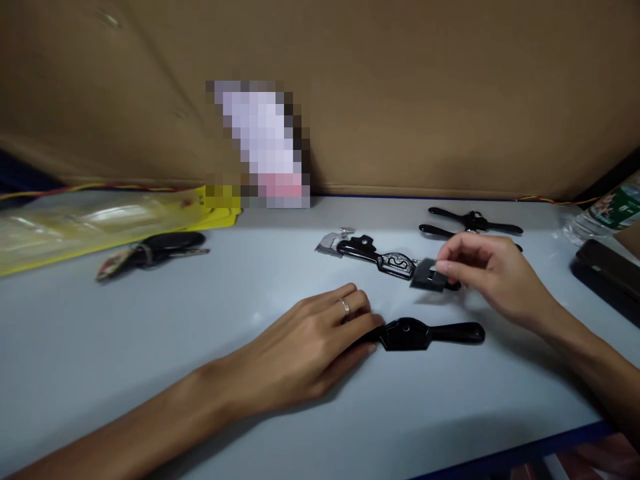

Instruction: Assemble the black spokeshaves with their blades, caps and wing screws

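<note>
On the middle of the desk [100,347], a black spokeshave body [406,335], lying crosswise, one handle free toward the right. Left forearm enters from lower left, reaching diagonally; left hand [325,337] palm-down, fingers bent and close together, silver ring [343,305] on one, thumb low, closed about the tool's left handle. Right forearm enters from the right edge; right hand [493,273] held over the desk beyond the body, thumb and forefinger pinching a dark flat blade [427,275]. Blade overlaps, in view, another black spokeshave [367,253] behind; whether they touch, cannot tell.
</note>
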